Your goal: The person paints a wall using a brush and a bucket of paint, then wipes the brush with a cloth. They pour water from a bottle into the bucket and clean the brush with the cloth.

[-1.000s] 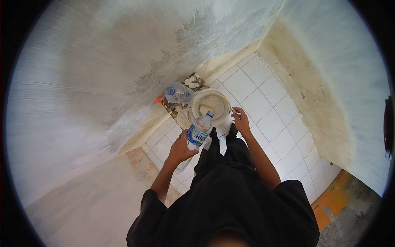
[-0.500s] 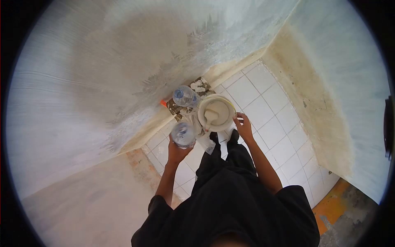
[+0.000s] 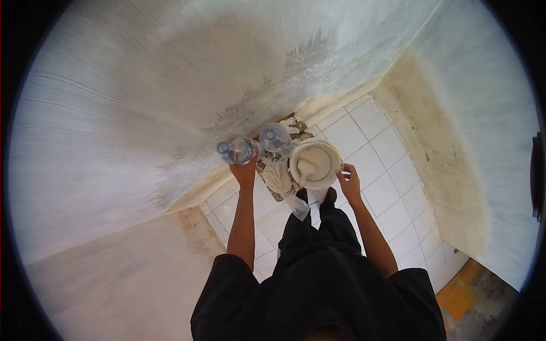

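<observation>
My left hand is wrapped round a clear plastic bottle with a blue ring at its neck, tilted with the neck toward the wall. A second clear plastic bottle stands just right of it by the wall. My right hand pinches the rim of a round bucket with pale paste inside. A pale, flat-bladed tool rests in the paste, its handle toward me. Left of the bucket lies a crumpled clear plastic bag.
A rough, patchy strip runs under the bottles and bag along the wall, which has a large damp-looking patch. White floor tiles spread to the right. My feet stand just below the bucket.
My left hand has raised the bottle up and left toward the wall and tipped it, uncovering more of the bag. My right hand stays at the bucket's rim. The view has shifted slightly.
</observation>
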Action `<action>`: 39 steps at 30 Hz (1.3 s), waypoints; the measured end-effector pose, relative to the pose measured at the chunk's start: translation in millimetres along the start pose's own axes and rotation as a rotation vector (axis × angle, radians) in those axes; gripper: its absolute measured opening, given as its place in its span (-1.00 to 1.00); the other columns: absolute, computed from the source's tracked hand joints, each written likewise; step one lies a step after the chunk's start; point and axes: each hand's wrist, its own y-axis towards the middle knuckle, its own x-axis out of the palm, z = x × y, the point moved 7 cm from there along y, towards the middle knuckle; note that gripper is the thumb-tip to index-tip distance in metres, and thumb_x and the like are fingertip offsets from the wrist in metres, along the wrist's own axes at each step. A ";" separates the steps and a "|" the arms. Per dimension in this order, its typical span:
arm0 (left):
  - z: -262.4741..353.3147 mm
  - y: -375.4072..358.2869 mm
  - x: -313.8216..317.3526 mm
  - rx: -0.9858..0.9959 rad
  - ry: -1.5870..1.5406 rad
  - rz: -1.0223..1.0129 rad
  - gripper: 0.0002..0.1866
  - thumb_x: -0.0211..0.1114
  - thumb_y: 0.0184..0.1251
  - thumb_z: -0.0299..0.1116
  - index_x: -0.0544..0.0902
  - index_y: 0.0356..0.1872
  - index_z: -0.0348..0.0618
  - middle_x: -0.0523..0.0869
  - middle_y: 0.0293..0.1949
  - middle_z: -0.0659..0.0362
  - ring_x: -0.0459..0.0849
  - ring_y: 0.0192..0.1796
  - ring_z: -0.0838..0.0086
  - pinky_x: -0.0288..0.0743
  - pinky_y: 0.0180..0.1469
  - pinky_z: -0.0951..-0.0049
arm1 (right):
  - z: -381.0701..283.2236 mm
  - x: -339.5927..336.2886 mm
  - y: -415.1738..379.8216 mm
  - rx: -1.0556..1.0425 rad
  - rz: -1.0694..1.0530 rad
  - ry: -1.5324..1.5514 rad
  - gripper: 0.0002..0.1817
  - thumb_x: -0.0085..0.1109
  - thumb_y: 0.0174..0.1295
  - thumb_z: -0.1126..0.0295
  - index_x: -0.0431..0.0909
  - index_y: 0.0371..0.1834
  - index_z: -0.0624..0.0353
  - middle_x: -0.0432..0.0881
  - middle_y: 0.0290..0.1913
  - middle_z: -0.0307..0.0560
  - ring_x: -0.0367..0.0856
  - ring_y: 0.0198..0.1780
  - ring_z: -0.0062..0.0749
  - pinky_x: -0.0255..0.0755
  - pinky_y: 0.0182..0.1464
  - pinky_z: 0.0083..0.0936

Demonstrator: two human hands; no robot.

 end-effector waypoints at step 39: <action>87.9 -160.1 64.7 0.254 0.439 -0.594 -0.42 0.50 0.08 -0.25 0.52 0.13 -0.16 0.49 0.00 -0.02 0.61 -0.03 0.12 0.55 -0.03 0.21 | -18.1 2.9 17.2 -0.102 -0.045 -0.221 -0.51 0.31 0.20 0.30 0.35 0.15 0.11 0.62 -0.26 0.03 0.66 -0.37 -0.19 0.50 -0.30 -0.28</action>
